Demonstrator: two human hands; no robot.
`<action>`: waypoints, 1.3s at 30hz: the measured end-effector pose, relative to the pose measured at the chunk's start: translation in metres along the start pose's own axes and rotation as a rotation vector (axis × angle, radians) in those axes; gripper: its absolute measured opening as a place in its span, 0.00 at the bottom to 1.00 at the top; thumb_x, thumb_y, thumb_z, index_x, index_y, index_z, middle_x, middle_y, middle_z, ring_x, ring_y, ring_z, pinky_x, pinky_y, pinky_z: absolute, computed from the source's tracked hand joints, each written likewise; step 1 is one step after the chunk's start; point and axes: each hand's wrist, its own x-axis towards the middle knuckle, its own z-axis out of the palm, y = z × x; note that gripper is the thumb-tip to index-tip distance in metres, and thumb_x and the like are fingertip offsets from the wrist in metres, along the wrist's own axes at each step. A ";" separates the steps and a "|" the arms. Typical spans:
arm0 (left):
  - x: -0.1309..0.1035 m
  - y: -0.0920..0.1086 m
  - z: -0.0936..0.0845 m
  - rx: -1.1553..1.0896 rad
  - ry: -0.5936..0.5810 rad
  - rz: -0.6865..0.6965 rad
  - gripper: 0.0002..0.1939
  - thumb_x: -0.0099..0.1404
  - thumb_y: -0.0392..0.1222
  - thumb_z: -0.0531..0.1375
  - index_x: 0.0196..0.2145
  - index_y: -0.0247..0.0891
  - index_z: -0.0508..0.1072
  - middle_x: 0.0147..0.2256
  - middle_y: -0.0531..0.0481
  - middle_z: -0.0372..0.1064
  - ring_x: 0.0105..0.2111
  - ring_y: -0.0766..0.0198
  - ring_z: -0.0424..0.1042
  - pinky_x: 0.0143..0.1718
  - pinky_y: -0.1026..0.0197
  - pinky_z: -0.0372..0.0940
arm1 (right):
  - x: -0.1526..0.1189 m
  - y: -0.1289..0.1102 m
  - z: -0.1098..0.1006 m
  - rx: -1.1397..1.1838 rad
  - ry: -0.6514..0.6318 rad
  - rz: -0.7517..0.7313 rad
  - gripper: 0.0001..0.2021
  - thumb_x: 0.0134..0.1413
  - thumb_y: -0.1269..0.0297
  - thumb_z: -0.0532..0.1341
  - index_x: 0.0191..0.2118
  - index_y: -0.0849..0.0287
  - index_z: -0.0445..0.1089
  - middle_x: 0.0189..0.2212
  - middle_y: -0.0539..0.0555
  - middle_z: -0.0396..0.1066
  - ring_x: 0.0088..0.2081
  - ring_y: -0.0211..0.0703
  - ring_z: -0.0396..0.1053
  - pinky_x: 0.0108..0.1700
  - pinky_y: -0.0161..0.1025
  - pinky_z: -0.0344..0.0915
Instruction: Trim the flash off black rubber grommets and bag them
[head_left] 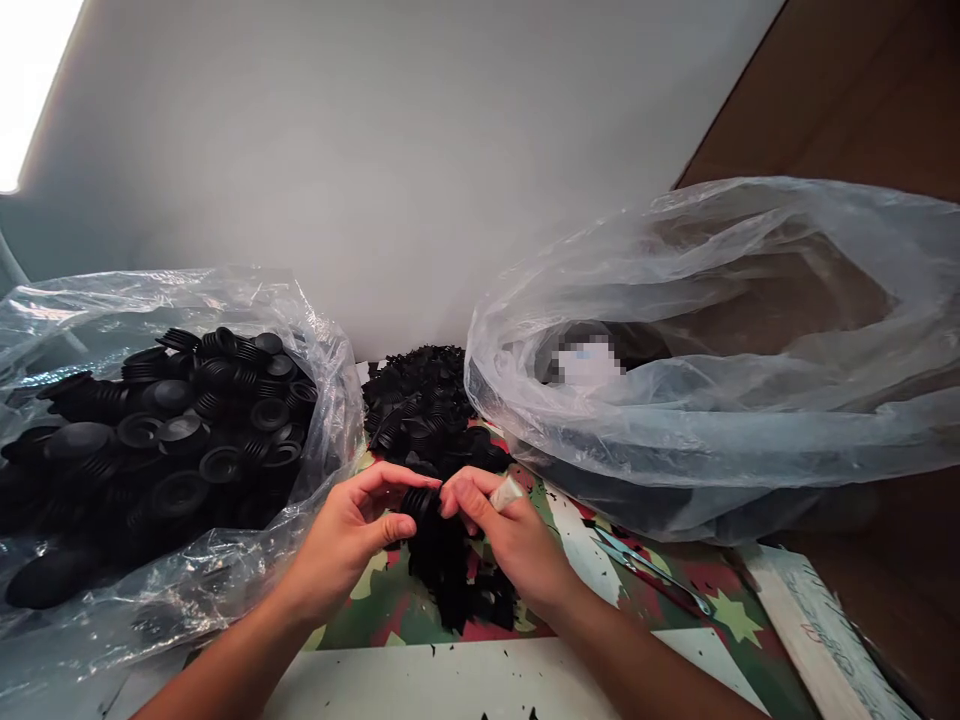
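Between thumb and fingers, my left hand point(349, 525) holds a ribbed black rubber part point(420, 502). Close against its right side, my right hand point(510, 530) has thumb and fingertips pinched together; whatever they grip is too small to make out. A pale wrap point(507, 492) covers one finger of my right hand. Below and behind the hands lie dark scraps point(450, 590) on a patterned red and green cloth point(390, 600). A heap of black pieces point(427, 385) rises farther back.
At the left, a clear plastic bag point(334, 370) holds many round black rubber parts point(180, 430). Another open clear bag point(720, 430) stands at the right. Scissors point(652, 567) lie on the cloth, near a whitish board point(817, 620). A white sheet point(450, 680) lies in front.
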 end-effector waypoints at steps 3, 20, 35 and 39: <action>0.001 -0.002 -0.001 -0.052 -0.009 -0.029 0.21 0.52 0.52 0.74 0.40 0.38 0.81 0.33 0.47 0.74 0.30 0.63 0.68 0.27 0.66 0.63 | 0.000 -0.002 0.002 -0.062 0.055 -0.037 0.15 0.62 0.51 0.59 0.29 0.56 0.66 0.28 0.47 0.61 0.29 0.38 0.57 0.32 0.36 0.55; 0.004 0.001 -0.008 -0.318 0.150 -0.034 0.21 0.50 0.51 0.76 0.36 0.36 0.78 0.24 0.54 0.70 0.21 0.69 0.66 0.22 0.69 0.64 | 0.001 0.000 -0.002 -0.553 0.060 -0.298 0.10 0.61 0.71 0.55 0.28 0.54 0.57 0.23 0.45 0.61 0.26 0.38 0.59 0.30 0.34 0.53; 0.001 -0.008 -0.006 -0.138 0.419 0.308 0.13 0.57 0.45 0.72 0.39 0.40 0.79 0.37 0.49 0.73 0.37 0.62 0.73 0.41 0.63 0.69 | -0.010 -0.009 -0.024 -0.472 -0.574 -0.356 0.14 0.36 0.79 0.54 0.23 0.56 0.46 0.20 0.42 0.48 0.24 0.36 0.47 0.34 0.38 0.51; 0.003 0.004 -0.020 -0.022 0.725 0.636 0.14 0.57 0.40 0.72 0.40 0.41 0.76 0.39 0.51 0.72 0.42 0.63 0.74 0.47 0.63 0.67 | -0.010 -0.004 -0.030 -0.531 -0.581 -0.330 0.14 0.34 0.78 0.54 0.22 0.56 0.45 0.20 0.43 0.46 0.24 0.37 0.46 0.36 0.38 0.53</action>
